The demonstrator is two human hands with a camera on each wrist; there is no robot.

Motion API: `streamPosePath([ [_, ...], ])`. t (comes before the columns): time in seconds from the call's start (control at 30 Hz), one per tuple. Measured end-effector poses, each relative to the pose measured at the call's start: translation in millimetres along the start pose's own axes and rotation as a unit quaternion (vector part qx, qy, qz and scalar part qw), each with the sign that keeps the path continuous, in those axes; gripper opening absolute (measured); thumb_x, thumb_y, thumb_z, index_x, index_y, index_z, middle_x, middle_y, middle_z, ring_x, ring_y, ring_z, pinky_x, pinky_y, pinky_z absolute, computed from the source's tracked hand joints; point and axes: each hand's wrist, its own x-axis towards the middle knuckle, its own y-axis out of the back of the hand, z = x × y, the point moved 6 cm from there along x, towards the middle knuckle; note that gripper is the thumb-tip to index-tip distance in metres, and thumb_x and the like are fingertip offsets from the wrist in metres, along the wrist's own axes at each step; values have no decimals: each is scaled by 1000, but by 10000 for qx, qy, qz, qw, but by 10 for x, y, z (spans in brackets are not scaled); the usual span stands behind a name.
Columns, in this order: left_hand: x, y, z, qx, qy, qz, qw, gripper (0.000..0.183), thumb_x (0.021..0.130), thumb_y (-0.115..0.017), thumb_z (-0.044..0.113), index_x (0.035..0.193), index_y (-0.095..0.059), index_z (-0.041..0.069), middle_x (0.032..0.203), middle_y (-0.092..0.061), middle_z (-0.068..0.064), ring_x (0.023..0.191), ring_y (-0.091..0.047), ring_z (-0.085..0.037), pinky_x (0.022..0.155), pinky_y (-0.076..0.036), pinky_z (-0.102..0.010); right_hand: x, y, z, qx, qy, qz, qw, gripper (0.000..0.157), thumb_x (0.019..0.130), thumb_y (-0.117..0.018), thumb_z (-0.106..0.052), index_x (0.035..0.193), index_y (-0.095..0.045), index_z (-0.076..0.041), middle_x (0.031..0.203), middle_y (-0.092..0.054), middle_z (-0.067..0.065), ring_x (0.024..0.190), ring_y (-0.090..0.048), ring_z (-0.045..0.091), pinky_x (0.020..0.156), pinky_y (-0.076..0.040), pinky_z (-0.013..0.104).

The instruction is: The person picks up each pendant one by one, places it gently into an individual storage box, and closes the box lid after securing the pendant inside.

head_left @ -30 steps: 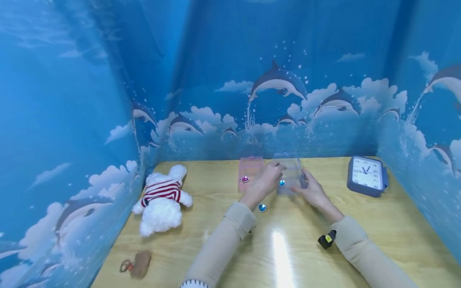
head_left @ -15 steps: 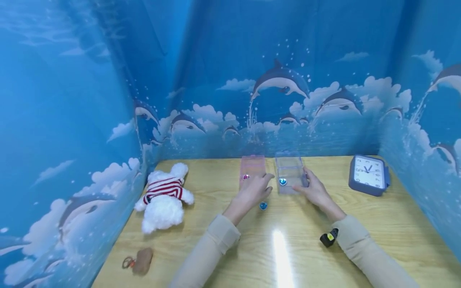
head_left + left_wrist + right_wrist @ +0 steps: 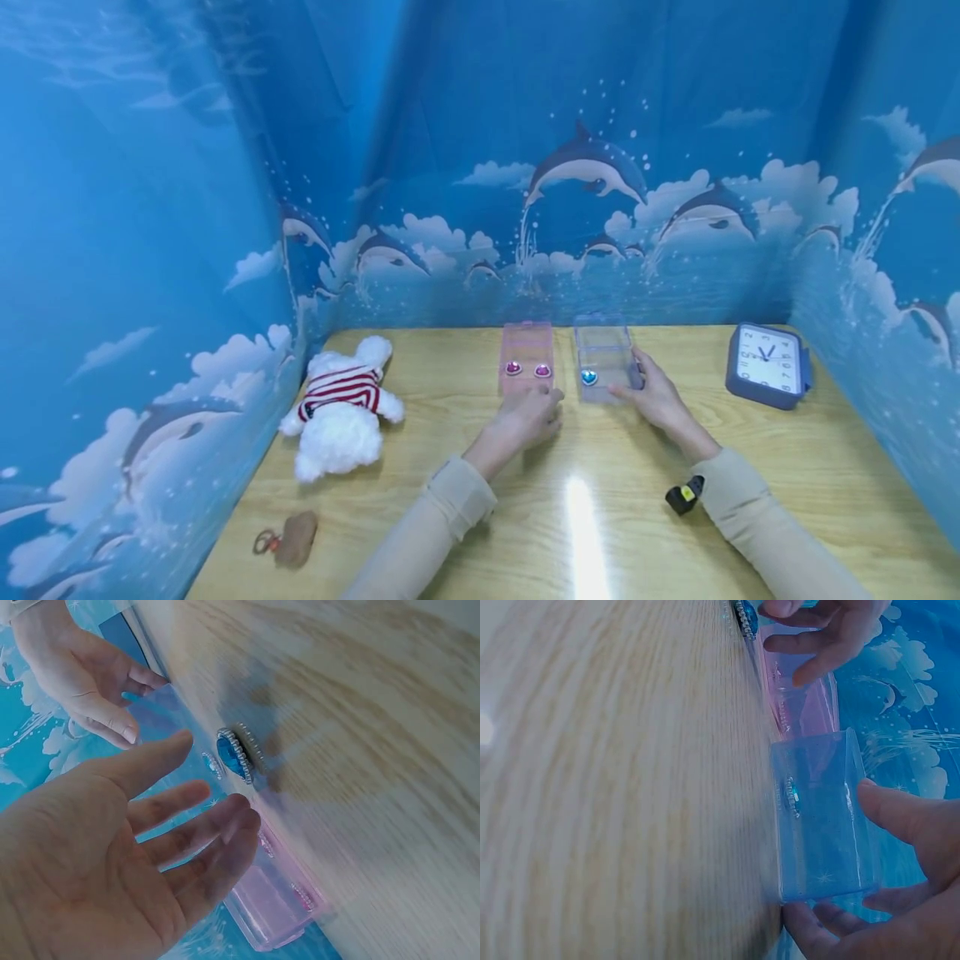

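Left wrist view shows the left hand (image 3: 112, 851) wide beside a blue gem (image 3: 233, 756), the right hand (image 3: 657, 402) holding a clear box (image 3: 609, 364) near the surface's (image 3: 630, 475) back edge.

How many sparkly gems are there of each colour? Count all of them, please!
Pink gems: 2, both in the pink box
Blue gems: 2, one in the blue box, one by the left hand's fingers, seen in the wrist views
Total: 4 gems
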Motion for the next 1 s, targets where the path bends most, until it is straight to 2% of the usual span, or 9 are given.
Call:
streamPosePath([
  [0.17, -23, -39, 14, 253, -56, -253, 9993, 25, 100, -71, 34, 118, -67, 17, 104, -70, 0, 84, -62, -12, 67, -55, -24, -10, 7, -3, 15, -12, -9, 10000, 94, 103, -68, -22, 168, -5, 0, 165, -27, 38, 152, -30, 57, 126, -26, 71],
  [0.27, -32, -53, 35, 492, -147, -249, 9984, 24, 100, -70, 34, 117, -68, 17, 105, -69, 0, 82, -63, -12, 66, -55, -24, -18, 10, -8, 24, -44, -20, 10000, 94, 103, -69, -23, 168, -4, -1, 165, -26, 38, 152, -28, 57, 127, -26, 71],
  [0.43, -39, -74, 75, 761, -183, -171, 9968, 21, 100, -70, 28, 117, -70, 16, 113, -71, -3, 86, -68, -16, 68, -59, -26, -16, 7, -13, 23, -77, -51, 10000, 94, 103, -68, -23, 168, -3, -2, 165, -26, 38, 152, -29, 56, 126, -27, 71],
  [0.57, -31, -94, 94, 932, -92, -176, 9954, 20, 106, -60, 23, 121, -70, 16, 123, -70, -7, 94, -71, -21, 74, -63, -30, -1, 11, -4, 23, -54, -36, 10000, 94, 103, -68, -23, 168, -3, -1, 164, -28, 38, 151, -31, 57, 125, -29, 71],
  [0.7, -34, -97, 109, 1003, 24, -280, 9946, 25, 108, -53, 19, 127, -69, 16, 133, -68, -8, 100, -72, -24, 80, -64, -31, 2, 21, -3, 22, -40, -21, 10000, 94, 103, -68, -23, 168, -4, -1, 164, -28, 39, 151, -32, 57, 125, -29, 71],
  [0.87, -50, -89, 111, 916, 137, -322, 9952, 24, 106, -56, 15, 127, -69, 14, 139, -65, -8, 95, -72, -21, 77, -64, -28, -9, 23, -19, -7, -71, -51, 10000, 94, 103, -68, -23, 168, -4, -1, 164, -27, 39, 151, -31, 57, 125, -29, 71],
  [1.0, -68, -49, 117, 611, 158, -281, 9976, 24, 106, -57, 15, 127, -69, 13, 140, -64, -9, 96, -73, -21, 80, -65, -29, -12, 16, -22, 12, -43, -59, 10000, 93, 104, -67, -22, 168, -4, 0, 165, -27, 39, 151, -31, 57, 126, -29, 70],
])
